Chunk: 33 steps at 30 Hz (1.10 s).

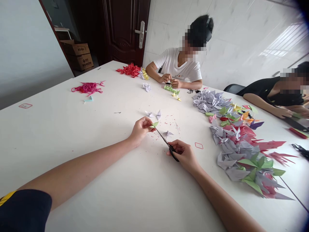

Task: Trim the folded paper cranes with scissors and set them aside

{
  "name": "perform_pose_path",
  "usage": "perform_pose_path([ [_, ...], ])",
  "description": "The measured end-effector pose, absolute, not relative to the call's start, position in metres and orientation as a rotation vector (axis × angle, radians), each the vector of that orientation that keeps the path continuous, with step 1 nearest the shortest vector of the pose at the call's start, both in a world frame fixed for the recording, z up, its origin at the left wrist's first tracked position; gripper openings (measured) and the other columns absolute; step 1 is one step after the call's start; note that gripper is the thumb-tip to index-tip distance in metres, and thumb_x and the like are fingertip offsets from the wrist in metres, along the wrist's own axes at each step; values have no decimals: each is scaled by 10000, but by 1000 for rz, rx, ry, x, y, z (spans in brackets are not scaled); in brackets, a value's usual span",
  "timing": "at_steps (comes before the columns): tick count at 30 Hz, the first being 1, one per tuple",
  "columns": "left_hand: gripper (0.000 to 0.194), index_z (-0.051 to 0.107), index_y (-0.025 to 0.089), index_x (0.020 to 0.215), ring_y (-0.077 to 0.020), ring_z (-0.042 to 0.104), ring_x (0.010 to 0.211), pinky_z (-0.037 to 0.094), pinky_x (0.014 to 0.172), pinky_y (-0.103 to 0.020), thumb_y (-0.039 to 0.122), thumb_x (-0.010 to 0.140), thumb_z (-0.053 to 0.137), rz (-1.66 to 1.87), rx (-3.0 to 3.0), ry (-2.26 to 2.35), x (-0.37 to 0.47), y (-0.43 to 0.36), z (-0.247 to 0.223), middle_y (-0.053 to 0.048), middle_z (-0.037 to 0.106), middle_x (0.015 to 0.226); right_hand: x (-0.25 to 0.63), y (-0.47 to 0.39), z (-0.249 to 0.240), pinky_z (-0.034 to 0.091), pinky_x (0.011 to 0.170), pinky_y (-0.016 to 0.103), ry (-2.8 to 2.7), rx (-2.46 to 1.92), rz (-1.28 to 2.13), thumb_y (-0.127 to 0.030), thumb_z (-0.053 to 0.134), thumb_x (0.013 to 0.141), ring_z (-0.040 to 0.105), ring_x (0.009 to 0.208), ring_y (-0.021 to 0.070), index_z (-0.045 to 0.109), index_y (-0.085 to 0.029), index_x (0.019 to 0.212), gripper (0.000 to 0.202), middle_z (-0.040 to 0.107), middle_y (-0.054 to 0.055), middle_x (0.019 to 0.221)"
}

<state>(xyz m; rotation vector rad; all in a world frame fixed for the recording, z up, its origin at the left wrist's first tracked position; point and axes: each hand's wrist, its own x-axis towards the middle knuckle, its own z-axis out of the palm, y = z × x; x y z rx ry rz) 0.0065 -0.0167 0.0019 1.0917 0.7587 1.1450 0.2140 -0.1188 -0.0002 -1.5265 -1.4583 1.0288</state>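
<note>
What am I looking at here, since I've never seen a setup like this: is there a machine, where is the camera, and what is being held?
There is no machine: these are a person's two bare hands. The single picture comes from a camera worn on that person's head, looking forward and down.

The left hand pinches a small green folded paper. The right hand holds black-handled scissors, their tips at that paper.

On the white table, three pale folded papers lie near the hands. A large mixed-colour heap lies to the right; a pink tangle and red folded papers are farther off. Two other people sit beyond.
</note>
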Motion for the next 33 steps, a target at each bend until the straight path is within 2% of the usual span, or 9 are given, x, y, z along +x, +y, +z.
perform_pose_path([
  [7,168,566,170,812,-124,645,755,515,767,-299,115,685,661,1149,1107,759,6,-17,1,-5,668,768,211,-119,2,382,553,267,-1435,-1535,1027,-335,805,641,518,604,134,695,-179,903,325,591,-15,661],
  [17,177,561,172,813,-127,652,749,520,769,-306,115,689,674,1144,1100,772,6,-16,2,-7,673,783,211,-119,3,389,542,265,-1457,-1531,1010,-357,771,667,550,612,149,693,-181,900,303,642,11,676],
  [24,180,551,170,793,-127,645,695,526,742,-312,149,697,702,1155,1142,790,7,-18,4,3,660,752,211,-119,3,362,542,260,-1451,-1541,1014,-333,769,659,494,594,131,687,-186,881,278,584,-12,659],
  [33,163,551,169,787,-126,647,688,521,724,-300,165,713,696,1157,1178,806,8,-18,2,11,637,743,211,-119,2,363,505,249,-1483,-1544,977,-375,805,660,448,566,120,687,-183,876,312,518,-25,626],
])
